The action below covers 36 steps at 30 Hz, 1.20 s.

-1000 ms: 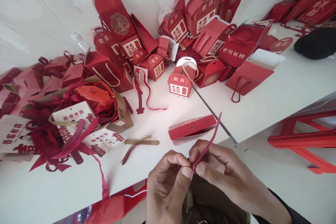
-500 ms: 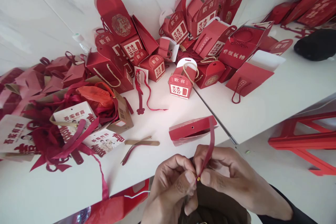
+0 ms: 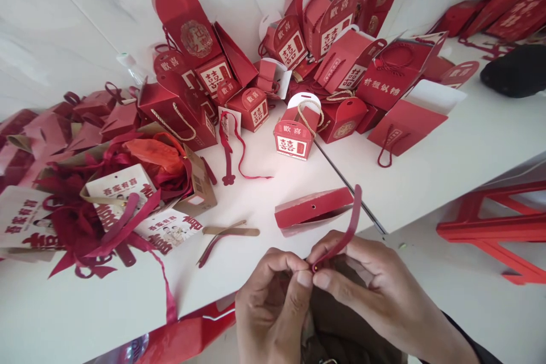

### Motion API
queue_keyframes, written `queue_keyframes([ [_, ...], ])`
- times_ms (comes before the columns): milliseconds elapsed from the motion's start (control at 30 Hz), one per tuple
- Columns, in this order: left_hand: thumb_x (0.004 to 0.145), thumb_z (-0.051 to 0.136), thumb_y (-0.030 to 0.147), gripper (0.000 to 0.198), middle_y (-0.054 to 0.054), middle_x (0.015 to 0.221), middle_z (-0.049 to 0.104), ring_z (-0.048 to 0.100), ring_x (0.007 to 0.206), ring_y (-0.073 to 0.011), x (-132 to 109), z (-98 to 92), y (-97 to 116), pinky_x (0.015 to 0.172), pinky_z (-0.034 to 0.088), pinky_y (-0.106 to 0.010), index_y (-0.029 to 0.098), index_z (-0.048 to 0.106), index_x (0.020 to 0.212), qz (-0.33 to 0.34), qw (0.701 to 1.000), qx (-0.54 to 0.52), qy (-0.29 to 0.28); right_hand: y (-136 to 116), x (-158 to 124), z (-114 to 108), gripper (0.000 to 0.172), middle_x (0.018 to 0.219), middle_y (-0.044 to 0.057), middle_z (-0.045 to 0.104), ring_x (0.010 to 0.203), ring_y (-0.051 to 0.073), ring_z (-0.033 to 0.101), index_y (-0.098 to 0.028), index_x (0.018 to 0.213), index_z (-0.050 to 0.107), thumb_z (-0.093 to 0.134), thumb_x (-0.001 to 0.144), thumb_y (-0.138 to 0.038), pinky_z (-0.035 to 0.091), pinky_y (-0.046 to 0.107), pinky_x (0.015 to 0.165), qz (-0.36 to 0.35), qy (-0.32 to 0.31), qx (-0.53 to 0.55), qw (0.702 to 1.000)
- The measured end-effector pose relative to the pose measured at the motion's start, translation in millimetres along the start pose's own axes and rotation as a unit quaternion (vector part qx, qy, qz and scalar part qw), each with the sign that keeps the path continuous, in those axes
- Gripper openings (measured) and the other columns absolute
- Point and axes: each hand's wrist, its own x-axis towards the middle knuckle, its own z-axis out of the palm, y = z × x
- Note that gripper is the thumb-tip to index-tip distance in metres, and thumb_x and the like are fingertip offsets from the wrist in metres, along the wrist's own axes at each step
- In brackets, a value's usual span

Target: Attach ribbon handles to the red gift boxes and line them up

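Between my two hands, at the table's front edge, is a narrow dark-red strap [image 3: 350,228] with a small gold stud near its lower end. My left hand [image 3: 277,296] pinches that end between thumb and forefinger. From the other side, my right hand [image 3: 367,290] grips the strap close to the stud, and its free end curves up past the knuckles. Just beyond my fingers a flat red box piece [image 3: 313,210] with a small hole lies on the table. To its left, a tan strip and a dark-red strip [image 3: 228,233] lie crossed.
Several red gift boxes [image 3: 294,136] stand along the wall. A cardboard box [image 3: 198,187] on the left overflows with red ribbons and printed cards. A seam splits the white table [image 3: 247,199]. A red stool [image 3: 490,230] stands at right, and a red bag [image 3: 191,330] sits below the edge.
Both hands have risen slightly and moved a little left, with the stud end of the strap. The strap's free end now bends further right, and the stud has turned to face up.
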Motion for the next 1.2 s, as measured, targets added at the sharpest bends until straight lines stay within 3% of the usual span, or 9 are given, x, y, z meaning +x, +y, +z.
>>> queue_keyframes([
  [233, 0.073, 0.086, 0.055, 0.042, 0.007, 0.049, 0.044, 0.036, 0.04, -0.0025, 1, 1.7, 4, 0.041, 0.027, -0.014, 0.017, 0.067, 0.078, -0.057, 0.998, -0.008, -0.008, 7, -3, 0, 0.006, 0.102, 0.0, 0.073, 0.092, 0.019, 0.071, -0.029, 0.107, 0.071, 0.066, 0.104, -0.032, 0.057, 0.024, 0.082, -0.065, 0.028, -0.074, 0.995],
  [567, 0.075, 0.085, 0.055, 0.043, 0.007, 0.056, 0.047, 0.039, 0.04, -0.0013, 4, -5.7, 4, 0.041, 0.028, -0.013, 0.018, 0.065, 0.079, -0.073, 0.996, -0.022, -0.056, 9, -3, 5, 0.009, 0.096, -0.004, 0.073, 0.087, 0.013, 0.07, -0.028, 0.103, 0.07, 0.062, 0.106, -0.029, 0.055, 0.017, 0.08, -0.095, 0.027, -0.072, 0.993],
  [633, 0.081, 0.081, 0.052, 0.037, 0.006, 0.061, 0.05, 0.041, 0.044, -0.002, 4, -7.5, 3, 0.043, 0.031, -0.014, 0.019, 0.066, 0.083, -0.03, 0.998, 0.011, -0.046, 9, -3, 4, 0.008, 0.096, -0.005, 0.072, 0.088, 0.012, 0.069, -0.03, 0.104, 0.069, 0.062, 0.106, -0.027, 0.055, 0.015, 0.08, -0.109, 0.038, -0.065, 0.991],
  [700, 0.089, 0.075, 0.043, 0.023, 0.003, 0.073, 0.057, 0.049, 0.055, -0.0051, 8, -9.3, 3, 0.051, 0.039, -0.016, 0.022, 0.067, 0.091, 0.086, 0.994, 0.072, -0.005, 8, -3, 0, 0.008, 0.098, -0.006, 0.071, 0.089, 0.011, 0.069, -0.032, 0.106, 0.068, 0.062, 0.106, -0.027, 0.055, 0.014, 0.081, -0.129, 0.072, -0.081, 0.986],
  [767, 0.093, 0.071, 0.031, 0.014, -0.001, 0.095, 0.064, 0.06, 0.076, -0.0106, 17, -11.3, 4, 0.067, 0.049, -0.021, 0.026, 0.067, 0.106, 0.249, 0.955, 0.157, 0.037, 7, -3, -4, 0.01, 0.099, -0.007, 0.07, 0.089, 0.011, 0.069, -0.033, 0.108, 0.067, 0.061, 0.106, -0.026, 0.055, 0.013, 0.08, -0.151, 0.117, -0.118, 0.974],
  [833, 0.09, 0.071, 0.022, 0.036, -0.005, 0.12, 0.063, 0.063, 0.102, -0.0175, 30, -12.7, 6, 0.087, 0.052, -0.029, 0.03, 0.061, 0.124, 0.361, 0.894, 0.264, 0.038, 6, -2, -9, 0.012, 0.099, -0.006, 0.07, 0.087, 0.011, 0.069, -0.033, 0.108, 0.067, 0.061, 0.106, -0.024, 0.056, 0.013, 0.078, -0.174, 0.156, -0.168, 0.958],
  [933, 0.088, 0.072, 0.018, 0.058, -0.008, 0.134, 0.061, 0.061, 0.119, -0.0228, 51, -12.8, 6, 0.096, 0.053, -0.036, 0.029, 0.052, 0.141, 0.377, 0.846, 0.374, -0.044, 8, 0, -13, 0.013, 0.1, -0.005, 0.07, 0.086, 0.011, 0.069, -0.032, 0.109, 0.068, 0.06, 0.106, -0.022, 0.055, 0.014, 0.08, -0.206, 0.191, -0.232, 0.931],
  [1100, 0.09, 0.061, 0.003, 0.057, -0.001, 0.111, 0.072, 0.069, 0.102, -0.0138, 76, -11.7, 4, 0.091, 0.056, -0.026, 0.029, 0.054, 0.14, 0.354, 0.878, 0.294, -0.131, 21, 7, -15, 0.01, 0.106, -0.002, 0.071, 0.098, 0.013, 0.07, -0.026, 0.11, 0.066, 0.058, 0.107, -0.021, 0.053, 0.017, 0.09, -0.232, 0.191, -0.304, 0.904],
  [1200, 0.091, 0.057, -0.003, 0.054, 0.0, 0.109, 0.071, 0.069, 0.101, -0.0112, 83, -14.1, 3, 0.091, 0.056, -0.023, 0.03, 0.062, 0.133, 0.395, 0.857, 0.29, -0.161, 24, 8, -15, 0.009, 0.105, -0.002, 0.07, 0.097, 0.013, 0.07, -0.025, 0.11, 0.065, 0.057, 0.108, -0.024, 0.054, 0.018, 0.09, -0.231, 0.183, -0.308, 0.905],
])
